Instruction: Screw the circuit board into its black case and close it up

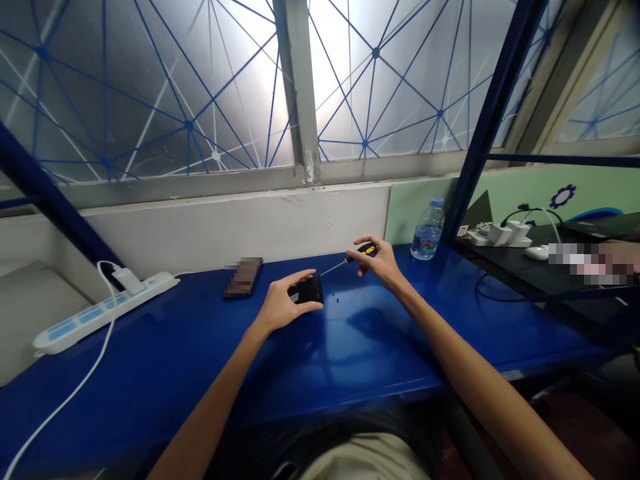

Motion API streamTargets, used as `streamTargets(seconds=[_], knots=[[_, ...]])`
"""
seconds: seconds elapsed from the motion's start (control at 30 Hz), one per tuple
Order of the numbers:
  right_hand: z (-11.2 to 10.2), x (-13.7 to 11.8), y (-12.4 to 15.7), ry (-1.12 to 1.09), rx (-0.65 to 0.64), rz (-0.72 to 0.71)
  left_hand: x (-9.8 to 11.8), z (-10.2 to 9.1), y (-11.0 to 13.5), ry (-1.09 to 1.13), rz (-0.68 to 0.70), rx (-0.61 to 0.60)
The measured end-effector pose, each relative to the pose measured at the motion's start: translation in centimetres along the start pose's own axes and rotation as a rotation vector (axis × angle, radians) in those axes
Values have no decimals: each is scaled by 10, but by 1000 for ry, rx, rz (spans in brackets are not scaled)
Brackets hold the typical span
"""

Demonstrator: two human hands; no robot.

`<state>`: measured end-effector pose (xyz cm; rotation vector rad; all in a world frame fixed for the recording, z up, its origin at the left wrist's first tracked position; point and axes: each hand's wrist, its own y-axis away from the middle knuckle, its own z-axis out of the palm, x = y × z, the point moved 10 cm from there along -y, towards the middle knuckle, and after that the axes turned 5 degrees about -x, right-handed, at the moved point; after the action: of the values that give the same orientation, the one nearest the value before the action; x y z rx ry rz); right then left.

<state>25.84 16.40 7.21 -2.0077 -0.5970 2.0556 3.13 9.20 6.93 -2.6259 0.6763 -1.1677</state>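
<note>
My left hand [283,303] is closed around a small black box-shaped device [307,291], fingers along its far side and thumb along its near side. A pale label shows on the device near my palm. In my right hand [381,261] is a screwdriver [367,249] with a black and yellow handle. Its thin metal shaft slants down to the left, and the tip is at the device's far right corner; whether it sits in a screw is too small to tell. Tiny black screws [337,301] lie on the blue table [370,353] just right of the device.
A phone [244,278] lies left of my hands. Farther left, a white power strip [107,310] has a charger and a trailing cable. A water bottle [429,230] stands at the back right by a blue post. Chargers [507,233] and a white mouse [537,253] are on the neighbouring desk.
</note>
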Motion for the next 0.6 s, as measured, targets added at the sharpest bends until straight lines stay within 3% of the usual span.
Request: streamTargets(seconds=[0.17,0.37,0.6], knots=[[5,12,-2,124,-178,104,-2,5,0,-54,2,-30],[4,55,-1,253,-355,322,-10,20,0,-167,-23,-107],[18,70,10,182,-531,373,-21,14,0,-219,-28,-64]])
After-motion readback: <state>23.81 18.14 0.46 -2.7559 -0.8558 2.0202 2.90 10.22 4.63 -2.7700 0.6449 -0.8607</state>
